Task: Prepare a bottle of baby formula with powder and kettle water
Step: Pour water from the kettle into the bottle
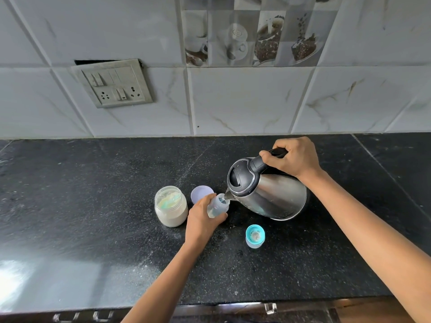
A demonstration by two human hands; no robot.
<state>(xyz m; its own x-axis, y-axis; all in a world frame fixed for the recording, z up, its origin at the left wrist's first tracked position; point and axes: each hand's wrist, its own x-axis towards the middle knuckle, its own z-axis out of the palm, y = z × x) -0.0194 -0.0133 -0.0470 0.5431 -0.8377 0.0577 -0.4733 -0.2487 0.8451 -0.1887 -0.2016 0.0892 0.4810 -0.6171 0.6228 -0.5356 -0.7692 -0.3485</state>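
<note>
A steel kettle (272, 197) with a black lid is tilted to the left, its spout touching the mouth of a small clear baby bottle (219, 205). My right hand (293, 157) grips the kettle's black handle from above. My left hand (201, 217) wraps around the bottle, which leans toward the spout over the black counter (93, 194). An open clear jar (171, 206) of pale powder stands just left of the bottle, a scoop lying inside it. The jar's pale lid (200, 192) lies behind my left hand. The bottle's teal teat cap (255, 236) stands in front of the kettle.
A tiled wall rises behind the counter, with a switch and socket panel (114, 82) at the upper left. Powder specks dust the counter around the jar. The counter's front edge (233, 304) runs along the bottom, with metal drawer handles below.
</note>
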